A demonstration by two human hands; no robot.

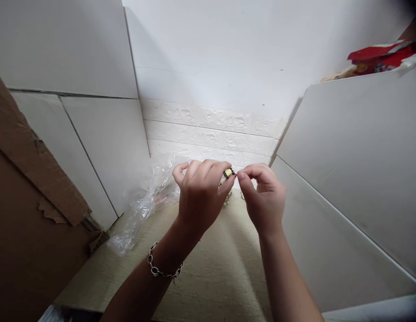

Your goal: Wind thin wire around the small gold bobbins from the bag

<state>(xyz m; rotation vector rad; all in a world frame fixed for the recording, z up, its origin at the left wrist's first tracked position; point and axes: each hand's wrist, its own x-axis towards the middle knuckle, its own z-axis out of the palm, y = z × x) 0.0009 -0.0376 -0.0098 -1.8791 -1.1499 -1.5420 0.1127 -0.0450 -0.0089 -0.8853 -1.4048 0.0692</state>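
Between the thumb and index finger of my left hand [203,192] is a small yellow transformer-like part [228,172] with black ends and short pins. My right hand [263,192] is closed in a pinch, thumb against index finger, right beside the part's right end. Whatever sits in that pinch is too small to make out. Both hands are raised above the table [214,273]. Partly hidden behind them, several small yellowish and dark pieces [227,200] lie on the tabletop.
Crumpled clear plastic bags [144,205] lie on the table at left. A cardboard sheet [30,214] stands at the far left. White panels [349,179] flank both sides, and a white wall [214,53] closes the back. Red packaging [382,58] rests on the right panel's top.
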